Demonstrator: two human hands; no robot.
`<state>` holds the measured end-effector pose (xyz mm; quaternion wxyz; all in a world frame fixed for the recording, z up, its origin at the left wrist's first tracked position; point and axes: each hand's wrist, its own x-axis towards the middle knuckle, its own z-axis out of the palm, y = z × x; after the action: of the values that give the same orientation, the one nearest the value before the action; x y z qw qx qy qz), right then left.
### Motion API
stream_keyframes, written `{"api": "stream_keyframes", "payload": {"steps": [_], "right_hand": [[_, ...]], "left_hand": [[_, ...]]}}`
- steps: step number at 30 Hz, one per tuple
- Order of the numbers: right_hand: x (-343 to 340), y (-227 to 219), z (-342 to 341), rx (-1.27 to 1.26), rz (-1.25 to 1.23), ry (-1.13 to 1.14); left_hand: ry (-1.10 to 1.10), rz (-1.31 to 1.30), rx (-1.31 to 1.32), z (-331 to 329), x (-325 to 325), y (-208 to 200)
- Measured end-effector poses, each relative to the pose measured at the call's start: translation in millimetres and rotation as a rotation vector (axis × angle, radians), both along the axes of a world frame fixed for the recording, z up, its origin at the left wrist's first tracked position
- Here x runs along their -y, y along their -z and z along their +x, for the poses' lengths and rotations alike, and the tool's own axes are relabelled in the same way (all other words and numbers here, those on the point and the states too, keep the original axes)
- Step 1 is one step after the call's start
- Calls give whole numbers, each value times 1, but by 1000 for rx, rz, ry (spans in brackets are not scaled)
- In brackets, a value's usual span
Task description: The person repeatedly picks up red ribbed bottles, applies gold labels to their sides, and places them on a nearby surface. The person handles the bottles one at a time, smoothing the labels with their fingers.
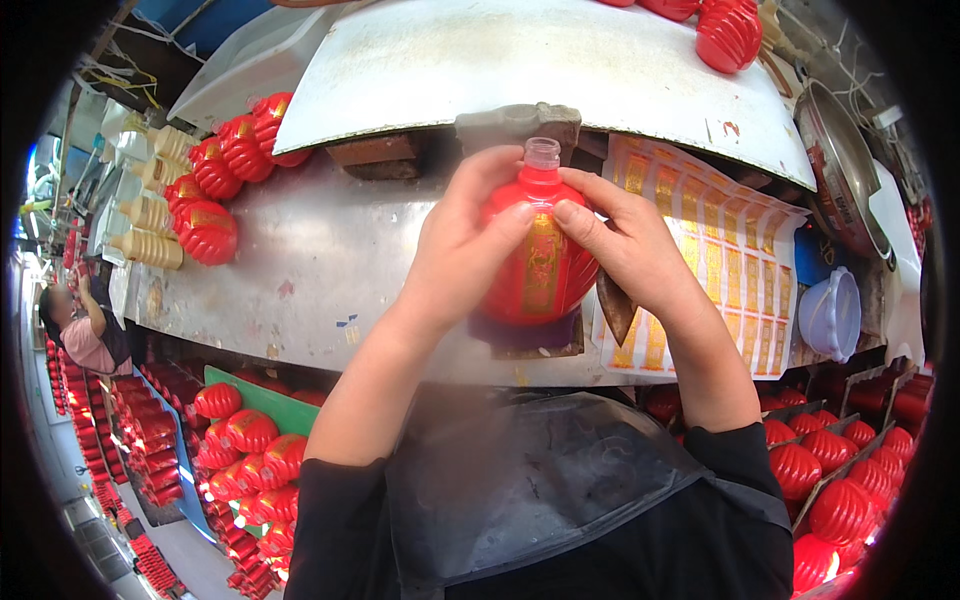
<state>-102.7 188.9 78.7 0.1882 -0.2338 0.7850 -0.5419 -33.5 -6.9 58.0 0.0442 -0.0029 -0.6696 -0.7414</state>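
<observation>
Gripping red bottle (510,290) between left hand (465,225) and right hand (645,230), with fingers (598,188) around its shoulders, thumbs (583,226) by top of gold label (542,265). Located over surface (300,255), left of label sheet (725,270).

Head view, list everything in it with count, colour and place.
table: one, grey, centre
bottle: one, red with clear neck, centre
label: one, gold, on bottle's front
label sheet: at least one, white and gold, right
ribbed bottles: many, red, table's left end and lower sides
containers: about four, beige, far left
board: one, white, upper centre
panel: one, green, lower left
bucket: one, pale purple, right
pan: one, silvery, far right
co-worker: one, pink top, far left
apron: one, dark, lower centre
left hand: one, bare, on bottle's left
right hand: one, bare, on bottle's right
</observation>
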Motion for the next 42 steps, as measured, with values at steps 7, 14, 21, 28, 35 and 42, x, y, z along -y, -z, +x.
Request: {"api": "stream_keyframes", "payload": {"steps": [7,14,21,28,35,42], "right_hand": [[-4,10,7,-19,41,43],[-16,-22,-30,210,-28,118],[-7,-31,-4,-592,-115,-70],[4,-14,-4,-1072,-23,123],[-8,-18,-2,-854,-165,208],[-12,-10,-4,-1045,-46,148]], "left_hand": [[-15,-14,-33,3,-6,-2],[80,-222,-68,8,8,-2],[55,-244,-31,3,8,3],[5,-251,-82,3,8,5],[15,-131,18,-1,6,-5],[-58,-56,36,-12,-1,-9]]}}
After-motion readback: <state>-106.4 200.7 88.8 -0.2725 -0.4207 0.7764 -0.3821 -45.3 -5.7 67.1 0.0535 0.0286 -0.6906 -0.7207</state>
